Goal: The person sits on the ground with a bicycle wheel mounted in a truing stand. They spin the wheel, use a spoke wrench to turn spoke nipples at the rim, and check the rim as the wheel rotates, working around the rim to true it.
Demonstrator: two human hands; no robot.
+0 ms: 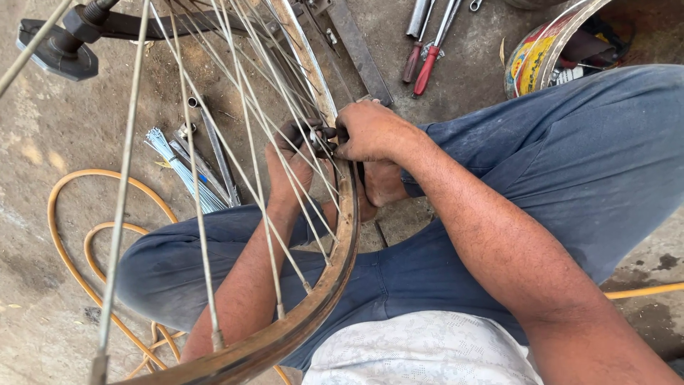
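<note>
A rusty bicycle wheel rim (pixel 335 274) with thin metal spokes (pixel 196 192) stands between my knees, held in a dark stand. My left hand (pixel 292 160) reaches through the spokes and grips one near the rim's inside. My right hand (pixel 370 130) sits on the outer side of the rim, fingers pinched on a small dark tool or nipple at the same spot. What exactly it pinches is too small to tell. Both hands meet at the rim, almost touching.
A bundle of loose spokes (pixel 178 167) lies on the concrete floor to the left, beside an orange hose (pixel 68 235). Red-handled tools (pixel 425 68) and a tin can (pixel 548 46) of items lie at the top right. The stand's black base (pixel 60 53) is at top left.
</note>
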